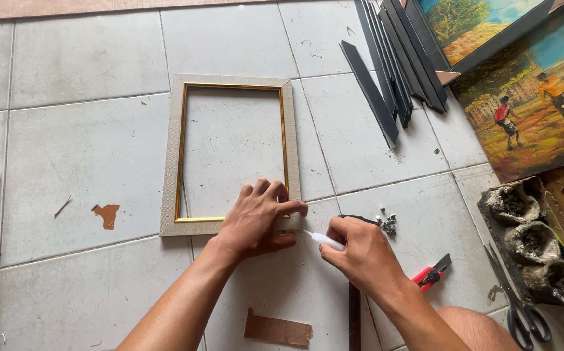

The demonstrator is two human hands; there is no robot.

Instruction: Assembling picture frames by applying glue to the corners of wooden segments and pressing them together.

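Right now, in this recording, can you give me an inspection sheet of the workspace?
Surface: white tiled floor, scuffed.
Job's things: beige rectangular picture frame with gold inner edge, flat; left hand presses its lower right corner; right hand holds a small white tube at that corner.
Clutter: dark frame strips, red utility knife, scissors, small metal fasteners, brown scraps.
Fingers: bare.
Cables: nothing seen.
Surroundings: colourful paintings.

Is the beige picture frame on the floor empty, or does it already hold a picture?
Empty. Bare floor tile shows through the opening of the picture frame, inside its gold inner edge. The left hand presses its lower right corner.
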